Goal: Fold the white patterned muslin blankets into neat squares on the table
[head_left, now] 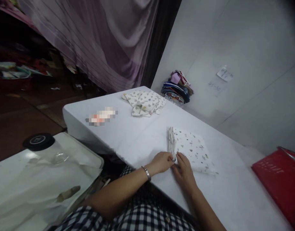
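On the white-covered table lies a folded white cloth (pixel 192 146) with a small plant-like print. Its layered, dark-trimmed edges face left. My left hand (pixel 163 161), with a silver bracelet on the wrist, pinches the near left corner of the cloth. Close beside it, my right hand (pixel 185 171) has its fingers closed on the same corner, thumb underneath or at the edge. The fingertips of both hands nearly meet there. Farther back on the table rests a crumpled cloth garment (pixel 146 102) with a small grey and yellow print.
The white table (pixel 137 138) runs diagonally along a pale wall. A red bin or box (pixel 277 183) stands at the right. Stacked clothes (pixel 177 88) sit by the wall. A black round lid (pixel 39 141) lies on a white surface at left. A purple curtain (pixel 108 41) hangs behind.
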Motion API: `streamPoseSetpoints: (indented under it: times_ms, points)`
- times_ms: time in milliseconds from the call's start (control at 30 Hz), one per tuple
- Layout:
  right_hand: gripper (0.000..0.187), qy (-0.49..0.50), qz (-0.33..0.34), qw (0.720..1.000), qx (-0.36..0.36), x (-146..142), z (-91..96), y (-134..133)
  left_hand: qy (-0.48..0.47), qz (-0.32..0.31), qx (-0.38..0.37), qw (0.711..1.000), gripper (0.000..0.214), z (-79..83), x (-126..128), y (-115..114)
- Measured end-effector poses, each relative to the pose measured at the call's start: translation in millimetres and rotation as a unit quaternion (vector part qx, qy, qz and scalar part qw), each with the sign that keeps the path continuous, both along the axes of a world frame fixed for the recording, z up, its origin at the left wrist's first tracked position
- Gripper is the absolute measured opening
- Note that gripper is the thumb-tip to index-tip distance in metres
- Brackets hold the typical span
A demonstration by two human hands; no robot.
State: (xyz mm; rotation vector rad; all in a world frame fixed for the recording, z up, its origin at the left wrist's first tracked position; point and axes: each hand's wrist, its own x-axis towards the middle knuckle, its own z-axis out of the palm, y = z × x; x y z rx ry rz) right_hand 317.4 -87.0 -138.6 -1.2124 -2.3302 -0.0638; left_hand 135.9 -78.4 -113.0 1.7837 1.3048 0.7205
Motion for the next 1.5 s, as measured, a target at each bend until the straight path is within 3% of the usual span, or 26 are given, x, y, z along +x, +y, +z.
streamPoseSetpoints:
  times_ms: [100,267,400,500,600,733,867,1100,1200,1367,1500]
  points:
    - [0.061,-0.020,-0.006,1.000,0.005,-5,0.2,-1,-0.020,-0.011,-0.033,0.999,0.017,5.7,-7,12]
    - [0.056,-0.056,-0.023,0.997,-0.043,-9,1.0,-4,-0.038,0.061,-0.078,0.994,0.020,12.0,-12,51]
    - [0.057,0.019,-0.037,0.993,-0.107,-8,16.2,4,-0.052,0.085,-0.128,0.987,0.020,8.1,-8,84]
    - [0.055,0.090,-0.077,0.987,-0.113,-13,32.5,24,-0.072,0.102,-0.150,0.981,0.018,1.8,-1,98]
    - [0.050,0.102,-0.139,0.976,-0.133,-23,45.3,50,-0.103,0.113,-0.157,0.976,0.017,-4.2,6,105]
    - [0.051,0.031,-0.211,0.959,-0.184,-36,52.3,75,-0.159,0.126,-0.146,0.968,0.018,-9.1,12,107]
    - [0.040,0.002,-0.183,0.959,-0.217,-43,53.3,81,-0.219,0.131,-0.135,0.957,0.024,-12.7,13,105]
    - [0.023,0.050,-0.162,0.959,-0.229,-39,55.4,85,-0.273,0.122,-0.146,0.943,0.025,-15.6,9,106]
    - [0.027,0.155,-0.160,0.933,-0.281,-29,50.2,90,-0.275,0.144,-0.166,0.936,0.028,-15.8,5,108]
    - [0.041,0.349,-0.122,0.852,-0.372,-17,40.7,92,-0.258,0.169,-0.193,0.931,0.035,-18.2,4,112]
    - [0.044,0.380,-0.126,0.840,-0.367,-17,39.5,91,-0.221,0.163,-0.193,0.942,0.031,-18.4,4,115]
